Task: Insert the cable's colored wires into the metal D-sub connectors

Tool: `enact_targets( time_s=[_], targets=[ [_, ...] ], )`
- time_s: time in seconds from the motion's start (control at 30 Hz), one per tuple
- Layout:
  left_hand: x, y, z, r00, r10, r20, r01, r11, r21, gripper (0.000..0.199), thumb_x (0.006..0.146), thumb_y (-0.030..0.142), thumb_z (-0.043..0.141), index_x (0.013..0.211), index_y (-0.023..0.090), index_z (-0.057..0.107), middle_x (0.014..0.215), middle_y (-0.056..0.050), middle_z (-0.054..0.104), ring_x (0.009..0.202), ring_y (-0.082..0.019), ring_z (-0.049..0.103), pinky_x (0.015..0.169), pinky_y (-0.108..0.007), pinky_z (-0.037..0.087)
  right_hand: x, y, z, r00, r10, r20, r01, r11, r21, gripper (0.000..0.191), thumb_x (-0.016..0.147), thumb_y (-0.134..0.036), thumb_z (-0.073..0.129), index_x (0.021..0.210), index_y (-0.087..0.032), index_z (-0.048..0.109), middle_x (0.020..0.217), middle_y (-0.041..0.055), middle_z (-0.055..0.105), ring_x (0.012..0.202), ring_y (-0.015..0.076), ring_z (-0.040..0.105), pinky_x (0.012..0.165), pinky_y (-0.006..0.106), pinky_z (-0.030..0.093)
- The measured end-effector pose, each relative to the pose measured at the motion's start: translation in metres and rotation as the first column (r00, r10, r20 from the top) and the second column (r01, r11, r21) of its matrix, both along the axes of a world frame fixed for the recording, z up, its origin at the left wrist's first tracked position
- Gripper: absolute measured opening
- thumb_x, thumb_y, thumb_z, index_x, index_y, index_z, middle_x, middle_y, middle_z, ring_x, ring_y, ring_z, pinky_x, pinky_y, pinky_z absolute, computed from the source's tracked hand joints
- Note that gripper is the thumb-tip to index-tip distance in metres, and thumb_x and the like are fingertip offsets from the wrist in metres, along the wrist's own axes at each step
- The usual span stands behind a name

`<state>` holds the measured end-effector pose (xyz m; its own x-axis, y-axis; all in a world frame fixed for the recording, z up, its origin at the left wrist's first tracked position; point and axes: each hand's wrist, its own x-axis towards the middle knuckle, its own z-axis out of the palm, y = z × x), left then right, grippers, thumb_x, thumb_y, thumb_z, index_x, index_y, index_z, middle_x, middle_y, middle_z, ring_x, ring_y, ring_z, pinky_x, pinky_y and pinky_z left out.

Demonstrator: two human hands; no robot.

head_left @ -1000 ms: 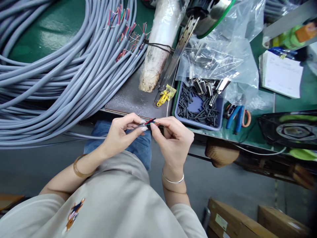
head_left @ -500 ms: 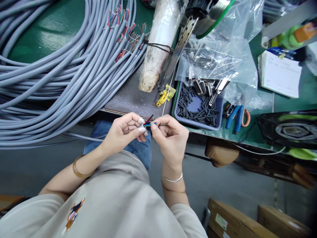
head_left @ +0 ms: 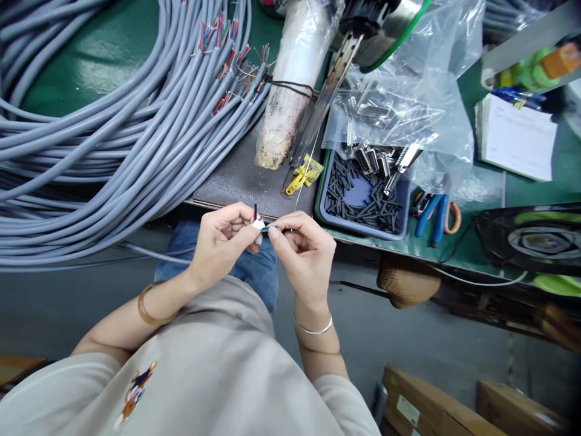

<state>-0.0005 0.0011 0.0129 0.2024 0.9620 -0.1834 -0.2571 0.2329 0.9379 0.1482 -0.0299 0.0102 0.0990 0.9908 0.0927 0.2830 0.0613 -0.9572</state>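
Coils of grey multicore cable (head_left: 136, 130) fill the bench (head_left: 93, 63) beyond and left of the left hand, their stripped ends (head_left: 222, 36) fanning out in red, blue and green; nearer the body, below that hand, an embroidered figure (head_left: 135, 396) decorates the pale shirt (head_left: 213, 375), and an amber-coloured bangle (head_left: 147, 306) rings the left wrist; the left hand (head_left: 222, 239) is closed in a pinch, thumb against forefinger, on a set of coloured wires (head_left: 265, 229), a black strand (head_left: 255, 212) jutting up from its fingertips; the wires lie between the two hands, just off the bench's near edge; the right hand (head_left: 306, 248), a silver bangle (head_left: 314, 327) at its wrist, pinches their other end between thumb and forefinger, its remaining fingers curled; straight beyond the hands lie a plastic-wrapped roll (head_left: 295, 79) bound with black cord and a yellow clip (head_left: 299, 177); just beyond and right of the right hand, a lilac tray (head_left: 358, 226) holds short black tubes (head_left: 342, 197) and metal connectors (head_left: 389, 162), with a clear plastic bag (head_left: 399, 112) behind; farther right are blue-handled pliers (head_left: 431, 215) and a notepad (head_left: 517, 136), its faint marks illegible; well below and right of the right hand, a carton (head_left: 436, 402) bears a white label (head_left: 408, 410), its print too small to read.
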Motion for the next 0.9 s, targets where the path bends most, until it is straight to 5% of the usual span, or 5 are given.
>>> enact_targets(
  time_s=[0.63, 0.9],
  targets=[
    [-0.0062, -0.0025, -0.0079, 0.991, -0.046, -0.122, 0.070, 0.979, 0.194, 0.022, 0.084, 0.021, 0.067, 0.064, 0.017, 0.059, 0.062, 0.001, 0.058, 0.055, -0.008, 0.049, 0.052, -0.020, 0.042, -0.0001, 0.0047, 0.0018, 0.989, 0.001, -0.147, -0.018, 0.994, -0.110, 0.010, 0.087, -0.026, 0.070, 0.080, -0.019, 0.072, 0.072, -0.0038, 0.059, 0.049, 0.0037, 0.030, 0.047, 0.024, 0.022],
    [-0.0040, 0.0007, -0.0027, 0.986, -0.123, -0.111, 0.137, 0.982, 0.133, 0.031, 0.084, 0.026, 0.067, 0.059, 0.018, 0.052, 0.057, 0.002, 0.052, 0.051, -0.008, 0.045, 0.049, -0.020, 0.038, 0.0040, 0.0021, -0.0022, 0.999, 0.012, -0.044, -0.015, 0.998, -0.056, 0.011, 0.088, -0.028, 0.071, 0.083, -0.019, 0.076, 0.075, -0.0014, 0.065, 0.048, 0.0038, 0.028, 0.045, 0.024, 0.020]
  ],
)
